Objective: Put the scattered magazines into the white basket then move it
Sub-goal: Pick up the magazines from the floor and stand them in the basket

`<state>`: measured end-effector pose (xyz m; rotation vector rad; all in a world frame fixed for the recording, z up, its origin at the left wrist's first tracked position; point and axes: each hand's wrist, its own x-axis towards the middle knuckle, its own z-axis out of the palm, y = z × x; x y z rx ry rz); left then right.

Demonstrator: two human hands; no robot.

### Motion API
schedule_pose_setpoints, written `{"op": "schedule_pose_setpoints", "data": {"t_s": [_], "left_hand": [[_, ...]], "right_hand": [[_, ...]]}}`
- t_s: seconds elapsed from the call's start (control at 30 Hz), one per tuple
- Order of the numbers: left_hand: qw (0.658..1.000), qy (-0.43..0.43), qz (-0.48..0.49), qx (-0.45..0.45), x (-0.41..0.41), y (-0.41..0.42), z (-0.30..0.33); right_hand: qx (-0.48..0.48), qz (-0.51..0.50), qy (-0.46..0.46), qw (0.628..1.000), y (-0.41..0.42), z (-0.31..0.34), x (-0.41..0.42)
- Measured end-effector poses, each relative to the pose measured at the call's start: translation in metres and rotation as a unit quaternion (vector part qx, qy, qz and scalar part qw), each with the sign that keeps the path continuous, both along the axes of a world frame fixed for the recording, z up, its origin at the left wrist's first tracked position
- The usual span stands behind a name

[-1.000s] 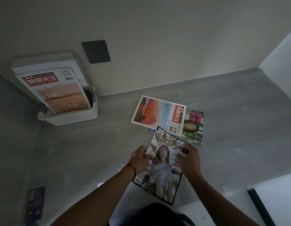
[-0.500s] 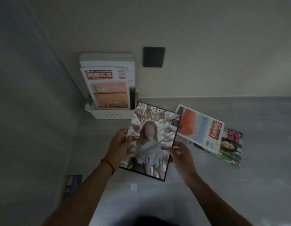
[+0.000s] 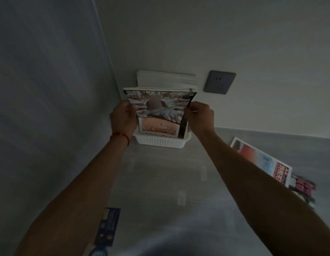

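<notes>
Grey floor (image 3: 160, 182) is bearing two loose magazines (image 3: 262, 161) at right. White basket (image 3: 160, 142) is standing against the wall, holding upright magazines. Dark-covered magazine (image 3: 158, 106) is hanging over it, left hand (image 3: 122, 117) and right hand (image 3: 199, 115) pinching its side edges.

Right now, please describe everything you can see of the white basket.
The white basket looks like plastic, with perforated walls and a rolled rim. It stands on the grey floor in the corner, against the wall. Several magazines stand upright inside it, hiding its interior. The left hand and right hand are lowering a dark-edged magazine into it at the front; neither hand clearly touches the basket itself.
</notes>
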<state>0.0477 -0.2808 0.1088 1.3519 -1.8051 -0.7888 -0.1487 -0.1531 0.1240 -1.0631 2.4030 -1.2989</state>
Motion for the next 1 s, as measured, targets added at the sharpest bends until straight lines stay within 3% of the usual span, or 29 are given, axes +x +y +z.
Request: {"op": "schedule_pose_setpoints", "data": {"t_s": [0.13,0.33,0.5,0.6,0.67,0.8,0.87,1.0], "left_hand": [[0.999,0.015,-0.001,0.047,-0.004,-0.01,-0.02],[0.981,0.024,0.006,0.193,-0.013,-0.021,-0.051],[0.964,0.071,-0.012,0.256,-0.023,-0.028,-0.06],[0.964,0.047,-0.039,0.259,-0.028,-0.027,-0.057],[0.964,0.051,-0.046,0.258,-0.028,-0.023,-0.056],[0.959,0.091,-0.062,0.259,-0.027,-0.017,-0.055],[0.958,0.07,-0.065,0.27,-0.026,-0.015,-0.054],[0.953,0.05,-0.074,0.291,-0.022,-0.014,-0.057]], "right_hand": [[0.054,0.002,-0.021,0.998,-0.014,-0.018,-0.006],[0.147,0.001,-0.081,0.986,-0.026,-0.043,-0.007],[0.073,0.026,-0.213,0.974,-0.024,-0.053,-0.011],[-0.007,0.101,-0.338,0.936,-0.015,-0.058,-0.01],[-0.006,0.15,-0.38,0.913,-0.008,-0.059,-0.01],[-0.004,0.147,-0.381,0.913,-0.003,-0.054,-0.015],[0.004,0.161,-0.377,0.912,-0.004,-0.051,-0.013],[0.078,0.184,-0.288,0.936,-0.009,-0.054,-0.013]]}}
